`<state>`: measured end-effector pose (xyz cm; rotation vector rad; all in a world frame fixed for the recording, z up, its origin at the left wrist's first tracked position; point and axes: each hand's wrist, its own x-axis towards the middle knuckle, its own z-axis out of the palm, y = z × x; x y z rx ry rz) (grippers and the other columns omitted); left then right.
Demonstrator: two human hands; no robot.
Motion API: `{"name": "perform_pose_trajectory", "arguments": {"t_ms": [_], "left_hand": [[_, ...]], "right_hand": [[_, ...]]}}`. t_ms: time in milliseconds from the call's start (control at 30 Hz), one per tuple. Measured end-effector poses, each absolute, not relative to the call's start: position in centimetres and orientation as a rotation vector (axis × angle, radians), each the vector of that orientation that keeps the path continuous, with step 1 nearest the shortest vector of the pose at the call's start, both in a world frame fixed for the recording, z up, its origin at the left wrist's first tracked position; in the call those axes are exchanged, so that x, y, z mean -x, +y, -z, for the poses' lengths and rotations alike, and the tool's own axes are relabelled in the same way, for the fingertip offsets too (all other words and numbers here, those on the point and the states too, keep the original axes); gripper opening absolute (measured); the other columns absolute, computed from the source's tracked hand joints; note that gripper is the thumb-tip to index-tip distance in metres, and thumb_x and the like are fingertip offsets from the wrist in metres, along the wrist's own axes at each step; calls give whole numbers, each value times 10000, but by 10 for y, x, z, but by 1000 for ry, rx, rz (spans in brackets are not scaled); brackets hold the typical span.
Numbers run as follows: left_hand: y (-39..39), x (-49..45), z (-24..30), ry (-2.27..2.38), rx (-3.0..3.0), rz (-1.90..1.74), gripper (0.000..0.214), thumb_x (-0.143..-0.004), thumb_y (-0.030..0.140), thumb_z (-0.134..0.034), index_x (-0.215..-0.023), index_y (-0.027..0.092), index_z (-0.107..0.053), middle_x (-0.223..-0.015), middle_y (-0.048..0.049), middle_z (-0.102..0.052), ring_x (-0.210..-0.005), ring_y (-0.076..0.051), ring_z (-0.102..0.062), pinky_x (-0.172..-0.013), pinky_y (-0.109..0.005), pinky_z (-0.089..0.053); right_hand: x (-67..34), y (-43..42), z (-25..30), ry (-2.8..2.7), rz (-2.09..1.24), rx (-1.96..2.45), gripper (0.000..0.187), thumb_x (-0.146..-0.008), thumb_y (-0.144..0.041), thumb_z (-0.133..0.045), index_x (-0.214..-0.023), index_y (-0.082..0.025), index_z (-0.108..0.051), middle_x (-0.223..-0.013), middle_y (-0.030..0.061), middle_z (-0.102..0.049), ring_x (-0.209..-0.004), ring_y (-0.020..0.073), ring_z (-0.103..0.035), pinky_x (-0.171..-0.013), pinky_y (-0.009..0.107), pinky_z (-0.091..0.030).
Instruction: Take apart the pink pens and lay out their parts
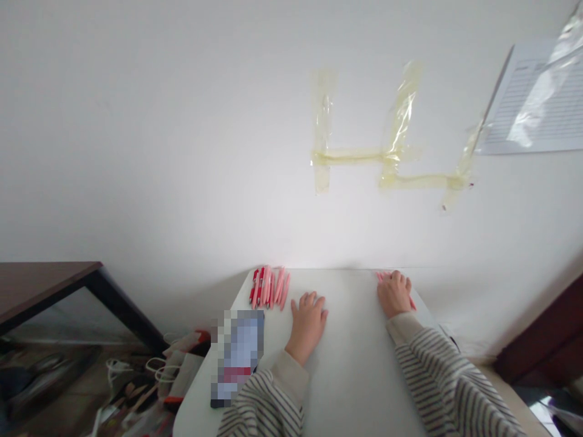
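My left hand [308,321] rests on the white table [350,352] with its fingers spread and nothing in them. Just to its left lies a row of pens [268,287], some pink and some red with dark tips, side by side near the back edge. At the back right corner my right hand [394,294] is curled over pink pens [412,303], fingers bent down on them. Pink ends show at both sides of that hand; the rest of these pens is hidden under it.
A phone [241,352], partly pixelated, lies on the table's left side. The wall [182,152] behind carries yellowed tape [355,156] and a taped paper sheet [537,100]. At left stands a brown-topped table [45,282], with bags and cables [170,370] on the floor.
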<state>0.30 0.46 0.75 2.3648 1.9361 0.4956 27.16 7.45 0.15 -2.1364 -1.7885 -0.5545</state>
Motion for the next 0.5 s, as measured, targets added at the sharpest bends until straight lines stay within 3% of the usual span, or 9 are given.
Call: {"name": "perform_pose_trajectory", "arguments": {"t_ms": [500], "left_hand": [[4, -3, -6, 1945, -2377, -478, 378, -977, 330, -450, -1343, 330, -543, -1485, -63, -508, -1411, -290, -392, -1173, -677, -283]], "right_hand": [[-278, 76, 1, -1719, 669, 2118, 336, -976, -235, -385, -1035, -80, -677, -1061, 202, -611, -995, 299, -523, -977, 469, -329]]}}
